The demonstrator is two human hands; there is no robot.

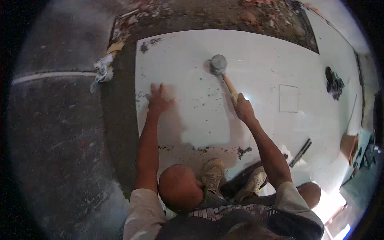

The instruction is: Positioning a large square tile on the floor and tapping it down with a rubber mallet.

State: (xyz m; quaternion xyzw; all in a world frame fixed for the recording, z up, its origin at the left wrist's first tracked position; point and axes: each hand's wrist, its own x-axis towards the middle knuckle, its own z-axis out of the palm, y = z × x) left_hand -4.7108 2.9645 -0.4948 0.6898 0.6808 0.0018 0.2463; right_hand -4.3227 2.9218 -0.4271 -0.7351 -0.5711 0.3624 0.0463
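A large white tile (188, 112) lies over the grey bedding, with dark crumbs scattered on it. My left hand (160, 99) rests on its left part, fingers spread. My right hand (244, 107) grips the wooden handle of a rubber mallet (218, 65), whose round grey head is over the tile's upper middle. My boots (212, 176) are below the tile's near edge.
Rubble (264, 12) lies along the far side. A white pipe (56, 75) and crumpled material (104, 68) lie left on rough floor (56, 152). A black crumpled thing (334, 84) and dark bar-like tools (301, 152) lie on white tiles at right.
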